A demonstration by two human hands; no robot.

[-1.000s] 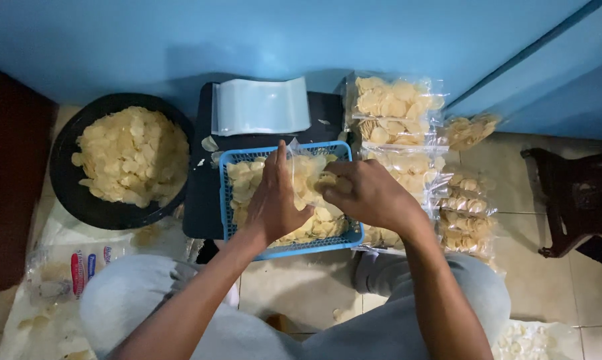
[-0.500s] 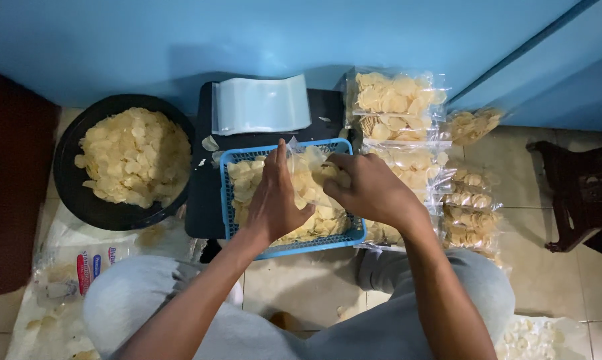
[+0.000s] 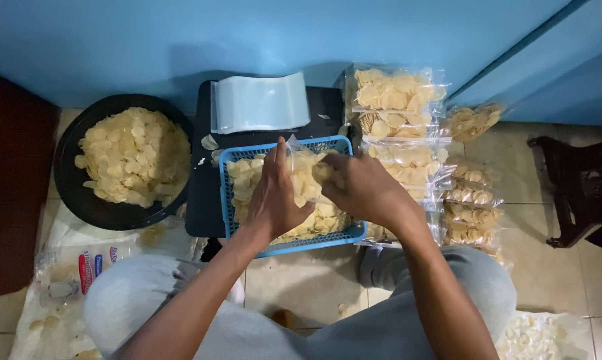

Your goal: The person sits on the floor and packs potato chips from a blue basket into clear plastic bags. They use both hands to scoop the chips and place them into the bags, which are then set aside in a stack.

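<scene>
A blue plastic basket (image 3: 229, 200) full of pale round crackers sits on the floor in front of my knees. Over it, my left hand (image 3: 274, 197) holds a clear plastic bag (image 3: 300, 160) by its edge, the bag standing partly filled. My right hand (image 3: 361, 187) is closed around a handful of crackers at the bag's mouth. Both hands are above the basket's middle, close together.
A large black bowl (image 3: 74, 193) of crackers lies at the left. A stack of empty clear bags (image 3: 261, 101) rests on a black board behind the basket. Filled cracker bags (image 3: 398, 100) pile up at the right. A dark stool (image 3: 581, 187) stands far right.
My right hand has shifted slightly left, towards the bag's mouth. The left hand stays on the bag.
</scene>
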